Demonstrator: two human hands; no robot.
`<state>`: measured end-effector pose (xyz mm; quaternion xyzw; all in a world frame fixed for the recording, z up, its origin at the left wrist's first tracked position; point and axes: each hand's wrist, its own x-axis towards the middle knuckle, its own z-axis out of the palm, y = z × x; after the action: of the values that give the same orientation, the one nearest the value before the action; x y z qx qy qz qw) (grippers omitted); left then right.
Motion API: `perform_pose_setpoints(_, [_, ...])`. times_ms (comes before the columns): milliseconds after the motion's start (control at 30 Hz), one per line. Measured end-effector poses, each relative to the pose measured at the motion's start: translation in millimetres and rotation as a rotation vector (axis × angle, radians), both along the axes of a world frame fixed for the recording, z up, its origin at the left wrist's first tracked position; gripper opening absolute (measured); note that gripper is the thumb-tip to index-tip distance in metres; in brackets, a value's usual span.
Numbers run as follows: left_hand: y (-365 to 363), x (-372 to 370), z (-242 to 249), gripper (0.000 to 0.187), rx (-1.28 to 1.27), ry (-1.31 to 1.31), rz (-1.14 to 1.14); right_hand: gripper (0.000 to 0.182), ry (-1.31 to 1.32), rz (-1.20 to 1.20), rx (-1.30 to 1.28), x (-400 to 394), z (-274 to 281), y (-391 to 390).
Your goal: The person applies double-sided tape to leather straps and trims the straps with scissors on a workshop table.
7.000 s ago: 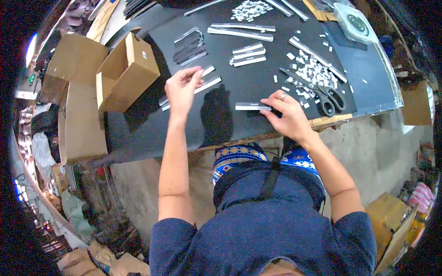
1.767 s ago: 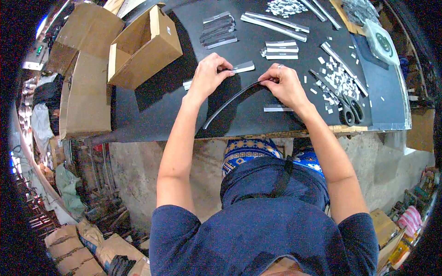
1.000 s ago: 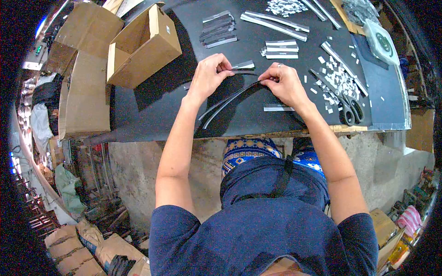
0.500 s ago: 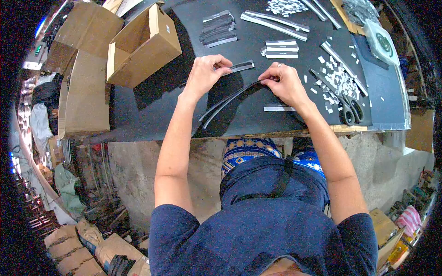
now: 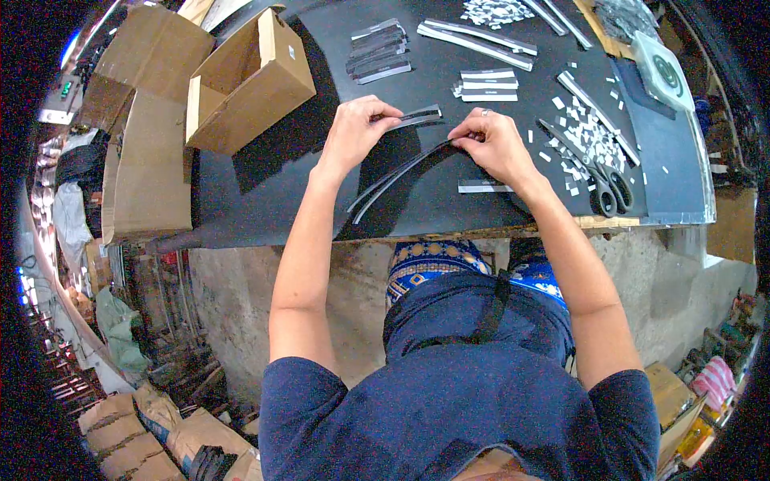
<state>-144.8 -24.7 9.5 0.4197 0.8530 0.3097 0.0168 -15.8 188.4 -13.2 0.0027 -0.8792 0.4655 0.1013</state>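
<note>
- Right hand (image 5: 496, 146): fingers pinched on long curved black strips (image 5: 393, 178), just left of black-handled scissors (image 5: 597, 186).
- Left hand (image 5: 353, 132): fingers closed on short grey strip (image 5: 419, 116), further left of the scissors.

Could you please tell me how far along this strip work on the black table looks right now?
Done: stacks of short strips and a pile of small white offcuts lie beside the scissors.
In hand: the right hand pinches two long dark strips; the left hand holds a short strip.
Left: long strips lie uncut.
</note>
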Motion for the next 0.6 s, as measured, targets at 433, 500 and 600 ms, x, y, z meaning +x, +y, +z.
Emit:
perform_pose_setpoints(433, [22.7, 60.1, -7.2, 0.011, 0.085, -0.094, 0.076, 0.009, 0.149, -0.077, 0.132, 10.9, -3.7, 3.2])
perform_pose_setpoints(500, [22.3, 61.6, -7.0, 0.012, 0.086, -0.107, 0.090, 0.008, 0.168, -0.079, 0.136, 11.0, -4.6, 3.5])
perform_pose_setpoints(600, [20.7, 62.9, -6.6, 0.013, 0.083, -0.138, 0.065, 0.008, 0.174, -0.076, 0.123, 10.6, -4.1, 1.9])
